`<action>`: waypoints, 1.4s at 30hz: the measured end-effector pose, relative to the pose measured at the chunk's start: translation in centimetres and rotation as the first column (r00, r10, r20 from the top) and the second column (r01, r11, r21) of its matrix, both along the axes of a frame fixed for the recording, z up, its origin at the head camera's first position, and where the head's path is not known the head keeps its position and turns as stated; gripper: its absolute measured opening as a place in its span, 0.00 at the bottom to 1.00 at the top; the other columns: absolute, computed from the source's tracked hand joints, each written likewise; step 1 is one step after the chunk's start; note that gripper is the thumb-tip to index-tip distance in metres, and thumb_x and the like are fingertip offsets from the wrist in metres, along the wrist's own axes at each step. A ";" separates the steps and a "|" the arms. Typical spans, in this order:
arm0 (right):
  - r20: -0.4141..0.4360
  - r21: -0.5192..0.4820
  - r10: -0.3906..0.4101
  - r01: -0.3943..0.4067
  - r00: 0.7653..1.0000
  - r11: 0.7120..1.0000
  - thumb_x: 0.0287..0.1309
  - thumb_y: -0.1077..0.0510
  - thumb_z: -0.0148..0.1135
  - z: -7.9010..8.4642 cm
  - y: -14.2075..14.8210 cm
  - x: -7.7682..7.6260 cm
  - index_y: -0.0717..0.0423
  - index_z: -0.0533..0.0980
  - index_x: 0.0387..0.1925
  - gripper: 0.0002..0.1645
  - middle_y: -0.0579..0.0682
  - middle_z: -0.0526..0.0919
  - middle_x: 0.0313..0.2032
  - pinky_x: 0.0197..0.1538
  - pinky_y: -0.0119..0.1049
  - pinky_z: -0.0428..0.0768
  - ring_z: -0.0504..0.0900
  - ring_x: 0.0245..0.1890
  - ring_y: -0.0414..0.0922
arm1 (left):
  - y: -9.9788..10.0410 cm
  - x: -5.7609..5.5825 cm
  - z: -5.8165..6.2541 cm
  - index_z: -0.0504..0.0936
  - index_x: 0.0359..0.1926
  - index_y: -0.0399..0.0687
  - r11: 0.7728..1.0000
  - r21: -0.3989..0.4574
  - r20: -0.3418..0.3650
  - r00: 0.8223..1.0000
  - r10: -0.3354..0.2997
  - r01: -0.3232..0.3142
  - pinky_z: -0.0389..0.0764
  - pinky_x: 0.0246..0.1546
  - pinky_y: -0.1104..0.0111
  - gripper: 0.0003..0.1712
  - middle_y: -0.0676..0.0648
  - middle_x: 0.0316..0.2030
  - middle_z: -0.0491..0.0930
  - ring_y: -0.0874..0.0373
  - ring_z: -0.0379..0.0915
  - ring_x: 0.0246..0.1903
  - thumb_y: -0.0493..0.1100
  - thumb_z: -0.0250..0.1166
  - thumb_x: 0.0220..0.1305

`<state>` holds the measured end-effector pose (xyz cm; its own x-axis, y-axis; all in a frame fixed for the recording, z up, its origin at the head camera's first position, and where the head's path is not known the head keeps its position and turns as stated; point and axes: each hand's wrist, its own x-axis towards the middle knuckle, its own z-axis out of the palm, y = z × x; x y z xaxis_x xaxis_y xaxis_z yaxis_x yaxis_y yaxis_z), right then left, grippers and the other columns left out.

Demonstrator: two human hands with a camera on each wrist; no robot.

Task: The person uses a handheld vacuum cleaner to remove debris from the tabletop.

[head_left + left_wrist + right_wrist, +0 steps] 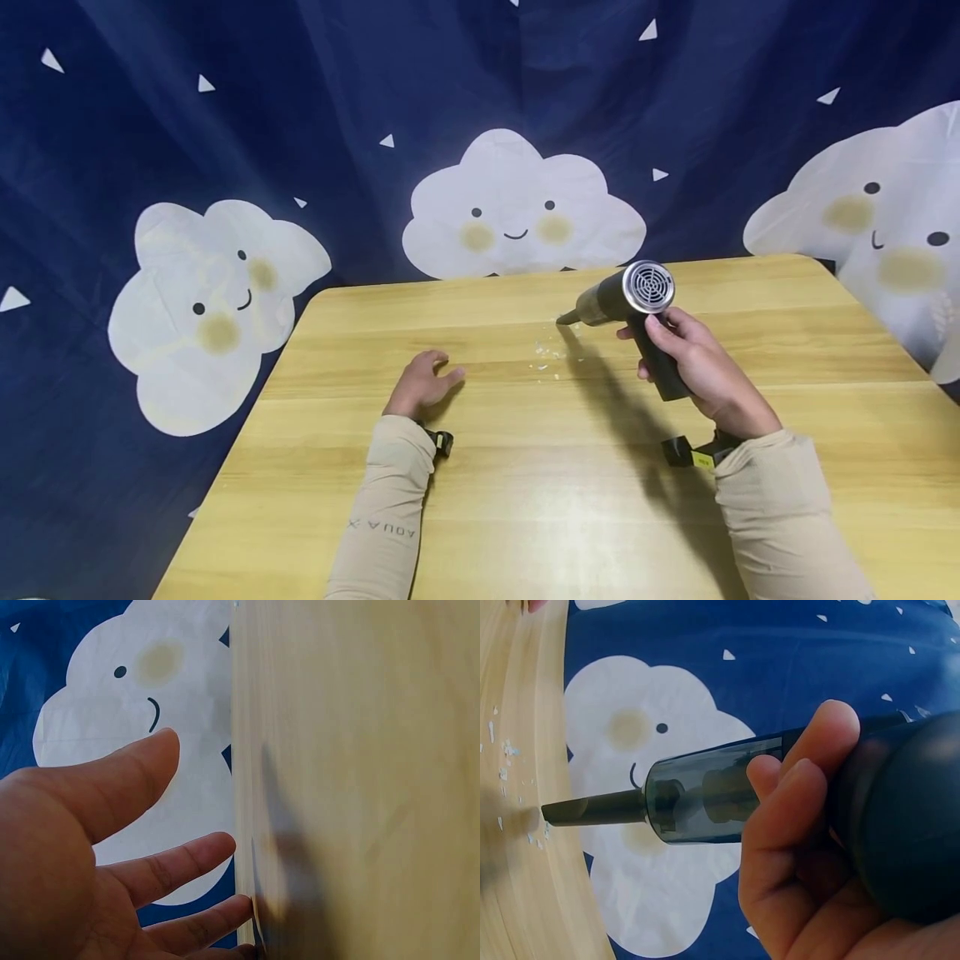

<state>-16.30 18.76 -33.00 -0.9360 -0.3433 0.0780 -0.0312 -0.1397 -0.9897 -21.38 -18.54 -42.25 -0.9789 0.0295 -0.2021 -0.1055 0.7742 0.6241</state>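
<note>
My right hand (705,362) grips the handle of a dark handheld vacuum (603,302) with a see-through front chamber and a round silver vent. Its narrow nozzle (592,810) points down and left, its tip at the small pale scraps (547,354) scattered on the wooden table (510,467). In the right wrist view, curled fingers (780,817) wrap the handle, and more scraps (506,750) lie near the nozzle tip. My left hand (426,383) rests at the table to the left of the scraps, fingers loosely bent, holding nothing; the left wrist view shows its thumb and fingers spread apart.
A dark blue curtain (360,75) with white smiling clouds (517,187) hangs right behind the table's far edge. Both forearms wear beige sleeves (390,500), with a black wrist camera (442,443) on each wrist. The vacuum casts a long shadow over the tabletop.
</note>
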 end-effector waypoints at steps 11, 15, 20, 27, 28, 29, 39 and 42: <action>0.008 -0.023 -0.001 0.001 1.000 1.000 0.73 0.51 0.48 0.0 0.0 -0.1 0.53 0.64 0.56 0.16 0.47 0.82 0.42 0.27 0.32 0.78 0.76 0.22 0.45 | -0.1 0.1 0.2 0.68 0.66 0.37 1.000 0.007 0.006 1.000 -0.004 0.004 0.60 0.66 0.49 0.34 0.36 0.66 0.64 0.40 0.56 0.67 0.56 0.59 0.69; 0.005 -0.032 0.002 -0.002 1.000 0.999 0.73 0.51 0.48 -0.1 0.0 -0.1 0.54 0.65 0.56 0.16 0.48 0.81 0.43 0.27 0.32 0.78 0.76 0.22 0.45 | -0.2 0.3 0.2 0.69 0.66 0.37 1.000 0.000 0.005 1.000 -0.004 0.004 0.60 0.66 0.48 0.34 0.36 0.66 0.64 0.39 0.56 0.67 0.55 0.59 0.69; -0.006 -0.034 -0.003 0.003 1.000 0.999 0.73 0.51 0.48 -0.1 0.1 -0.2 0.54 0.65 0.55 0.16 0.50 0.81 0.44 0.28 0.32 0.78 0.76 0.22 0.45 | -0.2 0.2 0.2 0.69 0.66 0.37 1.000 -0.005 0.007 1.000 -0.008 0.008 0.59 0.66 0.49 0.34 0.36 0.67 0.64 0.39 0.55 0.67 0.56 0.59 0.68; 0.000 -0.034 -0.003 0.003 1.000 0.999 0.73 0.51 0.48 0.0 0.2 -0.2 0.54 0.65 0.56 0.16 0.48 0.81 0.43 0.28 0.32 0.78 0.76 0.23 0.45 | -0.3 0.0 0.0 0.69 0.65 0.37 1.000 -0.016 0.003 1.000 -0.011 0.011 0.57 0.67 0.49 0.33 0.35 0.67 0.63 0.40 0.54 0.68 0.55 0.59 0.69; -0.003 -0.034 -0.003 0.003 1.000 0.999 0.73 0.51 0.48 0.0 0.2 -0.2 0.54 0.65 0.56 0.16 0.48 0.81 0.43 0.28 0.32 0.78 0.76 0.23 0.45 | -0.3 0.0 0.1 0.69 0.65 0.37 1.000 -0.017 0.000 1.000 -0.012 0.012 0.57 0.67 0.49 0.34 0.35 0.67 0.63 0.40 0.54 0.68 0.55 0.59 0.69; -0.005 -0.035 -0.003 0.003 1.000 0.999 0.73 0.51 0.48 0.1 0.2 -0.3 0.54 0.65 0.56 0.16 0.49 0.81 0.43 0.28 0.32 0.78 0.76 0.23 0.45 | -0.3 -0.1 0.2 0.69 0.66 0.37 1.000 -0.022 0.000 1.000 -0.014 0.014 0.57 0.68 0.49 0.34 0.35 0.67 0.63 0.40 0.54 0.68 0.55 0.59 0.69; -0.007 -0.005 -0.011 0.010 1.000 1.000 0.74 0.51 0.47 0.0 0.2 -0.2 0.56 0.64 0.56 0.17 0.47 0.81 0.43 0.28 0.32 0.78 0.76 0.23 0.45 | -0.2 0.1 0.1 0.69 0.66 0.38 1.000 -0.001 0.004 1.000 -0.002 0.002 0.59 0.66 0.48 0.34 0.36 0.67 0.62 0.39 0.54 0.68 0.56 0.59 0.69; -0.007 0.003 -0.012 0.012 1.000 1.000 0.74 0.51 0.46 -0.1 0.2 -0.1 0.57 0.63 0.57 0.18 0.46 0.81 0.42 0.27 0.33 0.78 0.76 0.23 0.45 | -0.2 0.3 -0.1 0.69 0.65 0.37 1.000 0.000 0.003 1.000 -0.002 0.002 0.60 0.66 0.48 0.34 0.35 0.67 0.63 0.39 0.55 0.67 0.56 0.59 0.69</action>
<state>-16.40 18.96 -33.12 -0.9394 -0.3325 0.0840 -0.0402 -0.1364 -0.9898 -21.06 -18.77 -42.39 -0.9783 0.0312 -0.2047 -0.1057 0.7747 0.6235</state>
